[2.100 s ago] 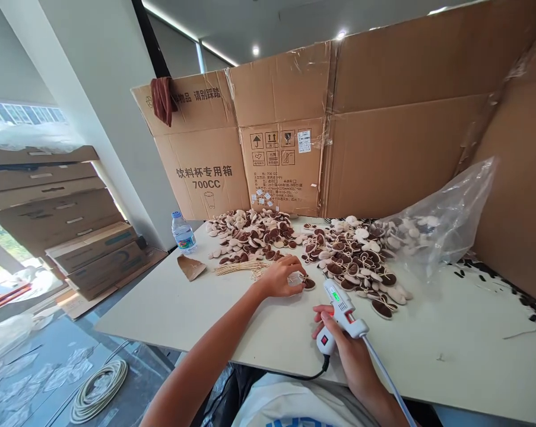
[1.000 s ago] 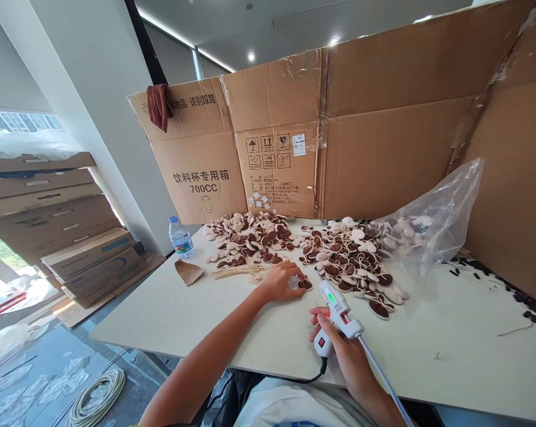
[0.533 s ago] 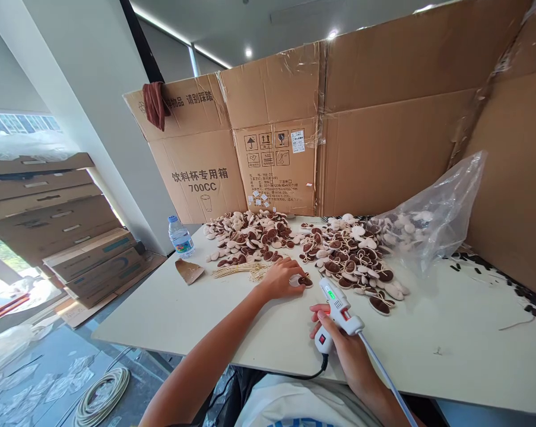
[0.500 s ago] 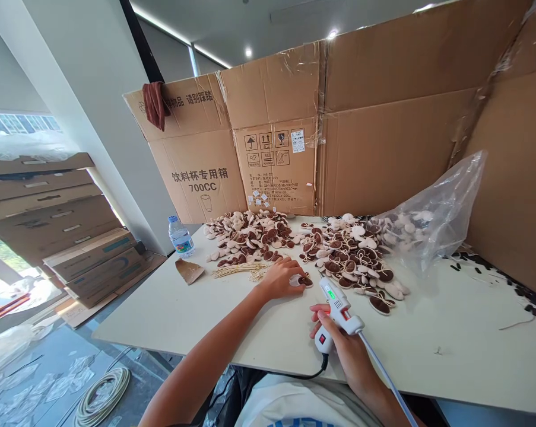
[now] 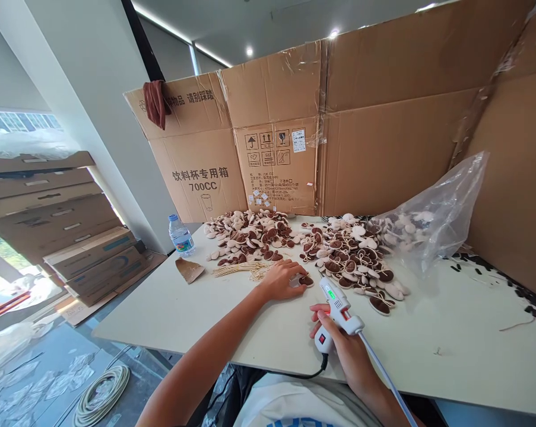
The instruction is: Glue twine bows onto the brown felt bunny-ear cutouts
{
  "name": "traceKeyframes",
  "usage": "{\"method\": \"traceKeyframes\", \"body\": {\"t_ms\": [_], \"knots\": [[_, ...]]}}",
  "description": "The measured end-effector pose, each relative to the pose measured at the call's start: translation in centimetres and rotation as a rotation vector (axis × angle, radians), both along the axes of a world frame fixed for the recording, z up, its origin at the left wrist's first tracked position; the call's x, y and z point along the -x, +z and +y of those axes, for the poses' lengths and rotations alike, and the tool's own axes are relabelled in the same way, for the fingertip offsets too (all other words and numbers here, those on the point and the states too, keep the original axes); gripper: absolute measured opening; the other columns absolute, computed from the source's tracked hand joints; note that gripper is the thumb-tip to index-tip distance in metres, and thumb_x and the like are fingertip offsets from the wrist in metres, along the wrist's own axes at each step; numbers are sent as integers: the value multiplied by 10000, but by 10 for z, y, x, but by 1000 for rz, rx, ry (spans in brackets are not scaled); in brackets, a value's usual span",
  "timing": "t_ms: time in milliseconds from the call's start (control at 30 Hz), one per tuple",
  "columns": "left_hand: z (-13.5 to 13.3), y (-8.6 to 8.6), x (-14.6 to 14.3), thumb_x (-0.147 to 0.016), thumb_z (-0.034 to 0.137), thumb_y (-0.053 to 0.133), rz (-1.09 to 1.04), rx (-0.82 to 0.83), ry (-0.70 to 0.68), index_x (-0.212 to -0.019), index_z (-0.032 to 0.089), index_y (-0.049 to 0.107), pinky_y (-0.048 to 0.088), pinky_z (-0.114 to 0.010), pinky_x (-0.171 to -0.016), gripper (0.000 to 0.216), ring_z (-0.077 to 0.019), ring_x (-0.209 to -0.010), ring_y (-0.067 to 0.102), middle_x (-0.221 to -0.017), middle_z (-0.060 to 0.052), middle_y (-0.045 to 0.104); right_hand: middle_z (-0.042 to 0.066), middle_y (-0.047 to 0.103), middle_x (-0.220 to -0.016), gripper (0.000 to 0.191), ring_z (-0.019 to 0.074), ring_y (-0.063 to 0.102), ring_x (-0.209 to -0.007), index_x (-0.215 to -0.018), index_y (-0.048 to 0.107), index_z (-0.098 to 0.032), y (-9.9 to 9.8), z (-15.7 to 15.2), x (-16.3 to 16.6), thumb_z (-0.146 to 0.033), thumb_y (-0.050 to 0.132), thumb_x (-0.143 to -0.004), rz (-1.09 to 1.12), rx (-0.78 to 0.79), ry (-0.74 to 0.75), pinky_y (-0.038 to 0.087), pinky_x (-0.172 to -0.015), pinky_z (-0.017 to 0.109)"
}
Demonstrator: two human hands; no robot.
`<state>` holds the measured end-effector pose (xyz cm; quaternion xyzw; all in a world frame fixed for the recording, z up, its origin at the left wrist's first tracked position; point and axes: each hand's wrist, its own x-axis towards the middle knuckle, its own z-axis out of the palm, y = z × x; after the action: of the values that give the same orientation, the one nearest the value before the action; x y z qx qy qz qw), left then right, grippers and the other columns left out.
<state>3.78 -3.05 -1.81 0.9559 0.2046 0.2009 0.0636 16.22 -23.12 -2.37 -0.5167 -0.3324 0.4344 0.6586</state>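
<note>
A white hot glue gun (image 5: 339, 305) with a lit green display is gripped in my right hand (image 5: 339, 335), its nozzle pointing up and left. My left hand (image 5: 282, 281) lies low over the table, thumb and fingers closed round a small brown and cream plush piece (image 5: 306, 280). Part of that piece is hidden under my fingers. Just left of this hand lies a bundle of cream cords (image 5: 243, 270). The nozzle stands close to the right-hand heap of plush pieces (image 5: 348, 255), apart from the held piece.
Another heap of plush pieces (image 5: 254, 234) lies at the back left. Near it stand a water bottle (image 5: 181, 236) and a cardboard scrap (image 5: 190, 270). A clear plastic bag (image 5: 432, 225) with plush pieces is at the right. Cardboard panels (image 5: 276, 95) wall off the table's back.
My left fingers have shifted slightly over the plush piece, with the thumb drawn in closer to it. My right hand and the glue gun stay where they were.
</note>
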Motion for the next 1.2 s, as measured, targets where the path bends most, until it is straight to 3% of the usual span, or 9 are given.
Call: {"method": "traceKeyframes", "body": {"t_ms": [167,467,1000,1200], "knots": [[-3,1,-2,-816,406,707,-43,39,46,-1147,247,617,470,-358,-880,378,-241,-951,647,-987,-50,697,24,688,-837,461,203,670,-663,-984,739,-206,-5,1,-3,-636,731,-820,-2,9,53,482,-632,318],[1,-3,-2,-833,376,700,-49,34,-17,-1048,233,674,468,-355,-890,260,-234,-970,639,-1002,-53,706,18,682,-863,418,188,672,-668,-1012,727,-216,-13,4,-4,-603,714,-853,-10,8,64,486,-637,310],[-5,5,-5,-898,350,623,39,-35,-29,-1030,242,723,446,-375,-914,197,-244,-1006,616,-1057,-61,705,20,700,-802,455,191,668,-622,-942,761,-218,-3,2,0,-641,762,-774,19,11,17,479,-590,299],[-5,1,-4,-887,385,658,-48,116,10,-1036,249,706,465,-358,-893,207,-230,-985,638,-1023,-48,709,28,705,-820,454,197,670,-648,-981,758,-216,-4,1,-5,-632,750,-800,-2,6,57,489,-625,309]]}}
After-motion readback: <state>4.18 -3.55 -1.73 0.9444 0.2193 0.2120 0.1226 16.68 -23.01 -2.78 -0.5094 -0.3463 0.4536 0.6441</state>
